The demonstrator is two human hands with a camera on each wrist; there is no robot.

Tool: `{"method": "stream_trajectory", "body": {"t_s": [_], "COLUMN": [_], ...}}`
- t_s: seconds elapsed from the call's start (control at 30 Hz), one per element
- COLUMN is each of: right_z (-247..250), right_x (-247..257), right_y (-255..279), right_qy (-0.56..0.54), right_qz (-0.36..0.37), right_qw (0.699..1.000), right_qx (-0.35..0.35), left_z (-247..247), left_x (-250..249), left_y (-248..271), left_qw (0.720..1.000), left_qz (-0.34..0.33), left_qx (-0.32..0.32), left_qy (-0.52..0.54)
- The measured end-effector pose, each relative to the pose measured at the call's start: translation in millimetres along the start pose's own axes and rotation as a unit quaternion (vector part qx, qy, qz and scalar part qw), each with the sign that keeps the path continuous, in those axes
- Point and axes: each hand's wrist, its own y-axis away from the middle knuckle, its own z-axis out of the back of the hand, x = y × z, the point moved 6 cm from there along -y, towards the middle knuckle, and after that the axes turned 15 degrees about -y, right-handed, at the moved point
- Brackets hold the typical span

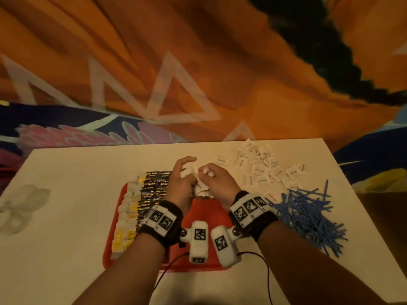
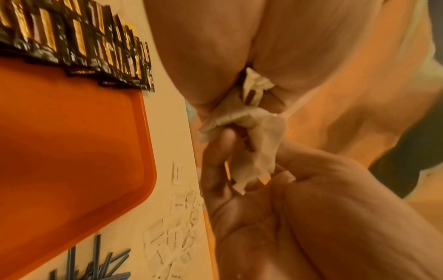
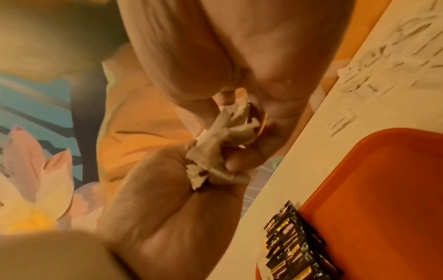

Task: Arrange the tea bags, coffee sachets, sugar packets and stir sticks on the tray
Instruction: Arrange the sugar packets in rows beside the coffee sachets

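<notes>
A red tray [image 1: 204,219] lies on the white table [image 1: 66,227]. Along its left side stand a row of white and yellow tea bags [image 1: 128,208] and a row of dark coffee sachets [image 1: 154,190]. Over the tray's far part both hands hold one bundle of white sugar packets [image 1: 201,188]. My left hand [image 1: 184,171] grips it from the left and my right hand [image 1: 209,172] pinches it from the right. The wrist views show the crumpled packets [image 2: 258,136] [image 3: 220,151] between curled fingers. Loose sugar packets [image 1: 264,168] and blue stir sticks [image 1: 308,212] lie on the table to the right.
The tray's right half [image 2: 72,151] is bare red plastic. Orange patterned cloth [image 1: 198,73] rises behind the table's far edge. Black cables [image 1: 267,274] run from the wrist cameras across the tray's near edge. A faint grey mark [image 1: 19,208] shows on the table's left.
</notes>
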Motion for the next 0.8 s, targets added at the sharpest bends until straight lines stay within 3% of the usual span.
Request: {"method": "stream_trajectory", "body": {"t_s": [0.17, 0.3, 0.43, 0.5, 0.63, 0.8], "right_z": [-43.6, -74.0, -109.9, -118.3, -135.4, -138.6], "right_x": [14.2, 38.3, 54.8, 56.2, 54.5, 53.9], "right_y": [13.2, 17.2, 26.8, 27.8, 32.3, 37.3], "right_qy": [-0.05, 0.047, 0.112, 0.166, 0.31, 0.222], "right_qz": [0.021, 0.102, 0.14, 0.156, 0.193, 0.16], "right_qw": [0.998, 0.994, 0.984, 0.974, 0.931, 0.962], "right_qx": [0.008, -0.002, -0.008, -0.006, -0.002, -0.008], "left_z": [49.4, 69.8, 90.3, 97.7, 116.9, 131.0], "left_x": [3.1, 5.9, 1.2, -1.4, -6.0, -0.1], "left_y": [10.3, 18.5, 25.6, 27.4, 29.8, 32.5], "left_qw": [0.991, 0.969, 0.926, 0.917, 0.927, 0.94], "left_qz": [0.035, 0.083, 0.099, 0.109, 0.12, 0.143], "left_qx": [-0.021, 0.034, 0.081, 0.088, 0.105, 0.129], "left_qy": [0.129, 0.23, 0.355, 0.373, 0.339, 0.28]}}
